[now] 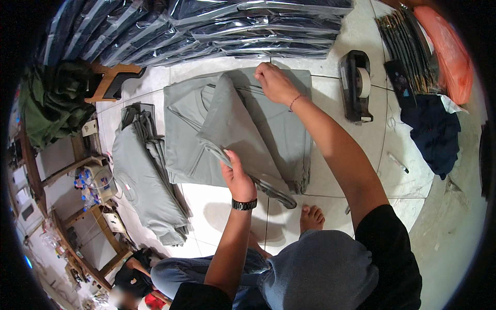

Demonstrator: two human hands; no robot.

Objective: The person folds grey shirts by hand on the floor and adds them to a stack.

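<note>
Grey-green folded T-shirts (186, 151) lie in a wide pile on the tiled floor. My left hand (237, 176), with a dark watch on the wrist, pinches the near edge of a partly folded shirt (240, 120) that lies slantwise over the pile. At the pile's far right part is my right hand (271, 79), its fingers curled; whether cloth is between them cannot be told. A second stack of grey-green shirts (145, 186) lies left of the pile.
Plastic-wrapped dark garments (252, 31) line the far side. A tape dispenser (354, 87), phone (401, 83), marker pen (398, 162), dark cloth (434, 131) and orange plastic bag (445, 54) lie right. A handsaw (116, 82) and green cloth (58, 104) are left. Another person (133, 277) sits lower left.
</note>
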